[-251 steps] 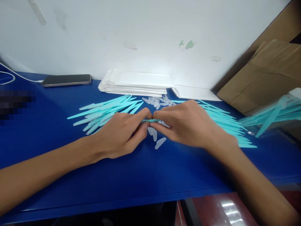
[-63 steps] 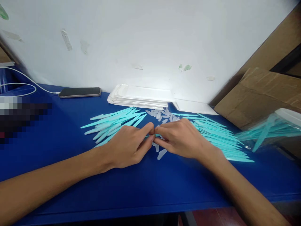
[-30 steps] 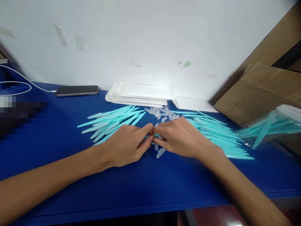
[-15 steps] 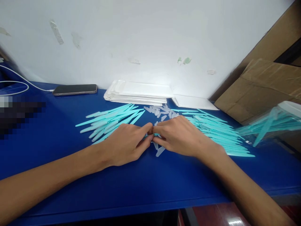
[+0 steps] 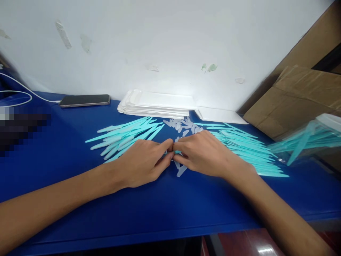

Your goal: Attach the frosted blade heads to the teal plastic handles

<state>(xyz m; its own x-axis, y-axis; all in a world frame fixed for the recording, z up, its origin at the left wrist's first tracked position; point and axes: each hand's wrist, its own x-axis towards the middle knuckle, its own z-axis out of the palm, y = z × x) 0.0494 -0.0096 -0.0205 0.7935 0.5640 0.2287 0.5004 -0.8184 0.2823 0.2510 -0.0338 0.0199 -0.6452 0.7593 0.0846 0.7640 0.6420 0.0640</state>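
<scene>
My left hand (image 5: 144, 161) and my right hand (image 5: 204, 154) meet fingertip to fingertip above the table. Pinched between them is a slim turquoise eyebrow razor (image 5: 177, 152), mostly hidden by the fingers. Both hands are closed on it; whether a cap is on it I cannot tell. Beyond and below the fingers lie small translucent blade caps (image 5: 182, 171), loosely scattered. Left of them, turquoise razors with translucent caps (image 5: 119, 137) fan out in a pile. Behind my right hand spreads another pile of turquoise razors (image 5: 250, 153), roughly parallel.
The blue table (image 5: 149, 209) runs to a white wall. White flat packets (image 5: 160, 101) are stacked at the back, beside a phone (image 5: 84, 100) on a white cable. At right stand a cardboard box (image 5: 298, 99) and a clear container of turquoise razors (image 5: 301, 142).
Almost nothing differs. Both hands keep the same pinch at the same spot, and the view has shifted very slightly.
</scene>
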